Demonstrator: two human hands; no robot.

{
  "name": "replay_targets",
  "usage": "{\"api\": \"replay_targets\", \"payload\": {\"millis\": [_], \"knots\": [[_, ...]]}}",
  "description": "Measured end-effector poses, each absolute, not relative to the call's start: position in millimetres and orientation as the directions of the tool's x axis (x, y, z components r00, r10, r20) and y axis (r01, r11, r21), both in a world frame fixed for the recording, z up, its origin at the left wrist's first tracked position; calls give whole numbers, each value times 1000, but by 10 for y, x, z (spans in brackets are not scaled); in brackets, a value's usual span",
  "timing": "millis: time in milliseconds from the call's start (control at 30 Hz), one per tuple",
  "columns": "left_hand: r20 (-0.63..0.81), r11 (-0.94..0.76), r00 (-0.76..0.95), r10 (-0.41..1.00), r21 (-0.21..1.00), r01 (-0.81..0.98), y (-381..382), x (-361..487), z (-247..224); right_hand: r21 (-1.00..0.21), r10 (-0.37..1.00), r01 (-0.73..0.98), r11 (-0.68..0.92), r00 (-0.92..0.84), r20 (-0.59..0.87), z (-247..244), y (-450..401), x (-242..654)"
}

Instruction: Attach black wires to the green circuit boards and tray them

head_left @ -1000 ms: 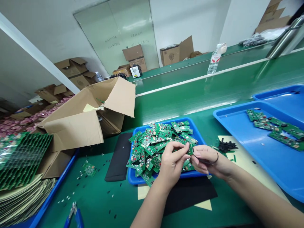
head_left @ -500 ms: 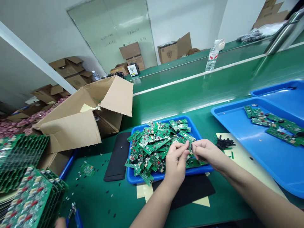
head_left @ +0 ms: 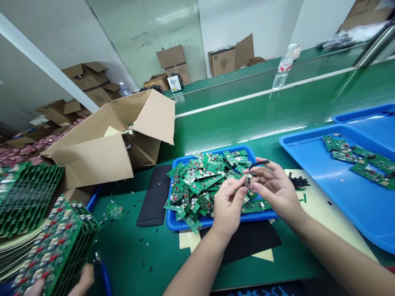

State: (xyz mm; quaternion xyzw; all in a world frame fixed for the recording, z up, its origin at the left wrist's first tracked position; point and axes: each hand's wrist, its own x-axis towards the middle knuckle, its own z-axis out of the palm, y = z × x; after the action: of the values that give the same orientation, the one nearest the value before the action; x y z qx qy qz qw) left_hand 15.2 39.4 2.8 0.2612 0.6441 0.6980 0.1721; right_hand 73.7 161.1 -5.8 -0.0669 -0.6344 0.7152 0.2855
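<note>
My left hand (head_left: 227, 207) pinches a small circuit board (head_left: 247, 181) above the near right part of a blue tray (head_left: 182, 225). Mostly hidden by the fingers, the board shows only an edge. My right hand (head_left: 276, 191) is beside it, its fingers curved around a thin black strip (head_left: 259, 163) that bends over the fingertips. Its thumb comes close to the board; whether it touches cannot be made out. Heaped in the tray under both hands are many loose green circuit boards (head_left: 197, 187).
Another person's hand (head_left: 85, 280) holds a stack of circuit board panels (head_left: 51, 250) at lower left, beside blue-handled cutters (head_left: 105, 275). Black strips (head_left: 298, 181) lie on yellowish paper (head_left: 324, 209). A larger blue tray (head_left: 311, 154) is right; an open carton (head_left: 92, 158) stands left.
My right hand has drawn up and right from the board, its fingers opening out, and a black strip now shows in it. At lower left, the other person's hands have grasped the panel stack.
</note>
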Motion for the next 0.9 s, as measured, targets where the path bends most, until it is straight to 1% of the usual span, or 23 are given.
{"api": "replay_targets", "payload": {"millis": [100, 200, 333, 400, 433, 500, 533, 567, 600, 633, 667, 700, 767, 833, 900], "knots": [[124, -93, -786, 606, 992, 85, 418, 188, 12, -952, 502, -305, 15, -821, 271, -80, 1579, 753], [103, -31, -789, 606, 994, 106, 440, 198, -5, -954, 502, -290, 73, -816, 287, -80, 1554, 761], [108, 89, -740, 663, 971, 222, 430, 182, 18, -945, 470, -273, 178, -821, 325, -43, 1625, 733], [116, 140, -719, 685, 948, 287, 398, 156, 47, -933, 519, -248, 262, -778, 353, -12, 1808, 731], [120, 164, -721, 683, 936, 311, 376, 140, 60, -923, 578, -216, 319, -728, 370, 3, 1946, 745], [121, 239, -733, 669, 899, 367, 331, 113, 69, -900, 686, -61, 432, -626, 371, 22, 2286, 812], [118, 292, -733, 669, 867, 405, 313, 106, 63, -876, 733, 83, 475, -588, 342, 21, 2468, 864], [112, 353, -728, 677, 818, 454, 299, 106, 49, -816, 779, 266, 513, -543, 312, 10, 2644, 923], [102, 415, -718, 688, 757, 505, 290, 114, 30, -716, 810, 457, 528, -523, 263, -10, 2803, 986], [88, 468, -707, 702, 691, 551, 286, 129, 8, -612, 846, 606, 508, -486, 220, -39, 2938, 1046], [69, 510, -693, 717, 626, 590, 286, 150, -16, -534, 864, 690, 488, -468, 185, -76, 3047, 1099], [48, 542, -682, 730, 567, 621, 289, 173, -38, -481, 876, 740, 470, -458, 152, -119, 3127, 1142], [8, 583, -666, 746, 475, 659, 299, 217, -73, -440, 878, 771, 461, -467, 102, -203, 3216, 1188], [-27, 597, -648, 761, 422, 682, 306, 244, -90, -448, 870, 765, 462, -489, 62, -262, 3234, 1187], [-46, 593, -632, 774, 403, 697, 308, 250, -88, -467, 871, 762, 449, -489, 39, -270, 3207, 1154]]}}
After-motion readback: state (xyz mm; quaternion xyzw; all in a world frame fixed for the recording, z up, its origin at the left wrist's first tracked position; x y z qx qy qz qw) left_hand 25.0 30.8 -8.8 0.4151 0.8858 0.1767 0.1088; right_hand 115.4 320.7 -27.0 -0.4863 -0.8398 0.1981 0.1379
